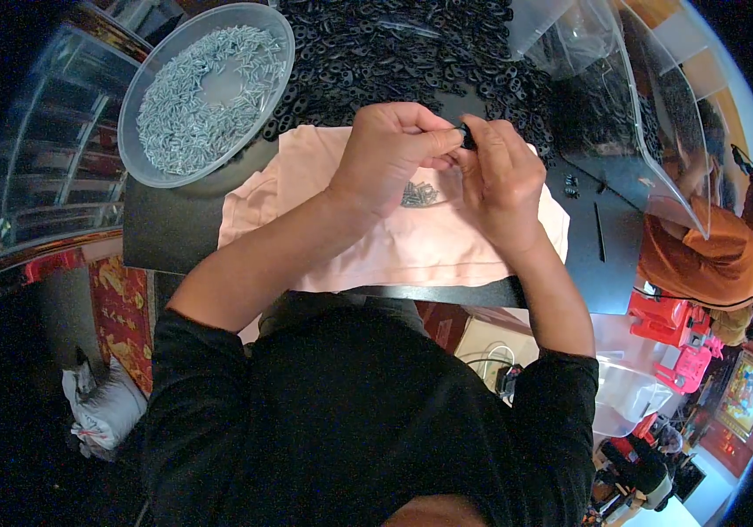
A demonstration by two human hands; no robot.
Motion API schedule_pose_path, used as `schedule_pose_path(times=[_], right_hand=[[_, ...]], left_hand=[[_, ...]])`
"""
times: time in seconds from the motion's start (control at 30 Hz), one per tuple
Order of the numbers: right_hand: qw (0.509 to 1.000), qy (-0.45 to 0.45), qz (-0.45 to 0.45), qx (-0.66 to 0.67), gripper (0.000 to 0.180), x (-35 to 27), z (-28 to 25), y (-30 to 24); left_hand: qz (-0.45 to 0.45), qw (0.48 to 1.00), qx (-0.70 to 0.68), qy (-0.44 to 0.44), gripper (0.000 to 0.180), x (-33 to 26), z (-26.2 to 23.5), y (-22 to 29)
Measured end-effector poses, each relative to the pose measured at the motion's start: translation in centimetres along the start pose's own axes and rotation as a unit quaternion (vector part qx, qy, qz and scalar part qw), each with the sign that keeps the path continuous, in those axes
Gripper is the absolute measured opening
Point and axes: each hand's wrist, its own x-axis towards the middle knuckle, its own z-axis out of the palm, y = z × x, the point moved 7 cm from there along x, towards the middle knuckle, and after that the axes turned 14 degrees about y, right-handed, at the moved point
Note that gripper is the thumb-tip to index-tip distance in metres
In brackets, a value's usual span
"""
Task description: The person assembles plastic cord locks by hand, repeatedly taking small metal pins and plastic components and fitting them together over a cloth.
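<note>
Nearest, your black shirt (341, 404) fills the foreground, and your bare forearms reach forward over the desk (170, 233). A pale pink cloth (350, 255) lies rumpled along its near edge, under your wrists. On the cloth, between your hands, sits a small pile of metal pins (420, 194), with neither hand gripping it.

Just beyond that pile, your left hand (398, 149) and right hand (508, 176) come together above the cloth. Both are closed in a pinch, thumbs and fingertips meeting on a small black piece (466, 135). It sits at the tips, left hand on its left side, right hand on its right; your fingers hide much of it, so you cannot tell its full shape or whether a pin is in it.

To the right of the cloth, a few loose metal bits (571, 185) and a thin dark rod (601, 233) lie on the desk. Farther out at the left stands a round translucent tub (129, 149) of metal pins. Beyond your hands spreads a broad heap of black pieces (376, 57), and at the far right are a clear plastic box (691, 198) and a person in orange (706, 259).
</note>
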Motion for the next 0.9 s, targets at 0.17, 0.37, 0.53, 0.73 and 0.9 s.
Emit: schedule_pose_path(times=[0.17,0.37,0.53,0.73,0.9], right_hand=[[0.999,0.009,-0.02,-0.029,0.038,-0.2,0.1,-0.4],[0.999,0.038,-0.005,0.031,0.033,0.6,-0.3,0.1],[0.99,0.057,0.069,0.11,0.028,1.0,-0.7,0.8],[0.995,0.07,0.032,0.067,0.027,0.4,-1.0,0.7],[0.995,0.075,0.02,0.06,0.027,0.2,-1.1,0.6]], left_hand=[[0.021,0.999,0.03,0.002,0.007,0.0,-0.1,-0.1],[0.051,0.999,0.012,-0.008,0.008,-0.2,0.0,1.0],[0.024,0.999,0.001,-0.023,0.008,-0.1,0.3,0.8],[0.019,1.0,0.0,-0.012,0.007,0.0,0.3,0.6],[0.04,0.999,0.02,-0.022,0.005,-0.2,0.2,0.6]])
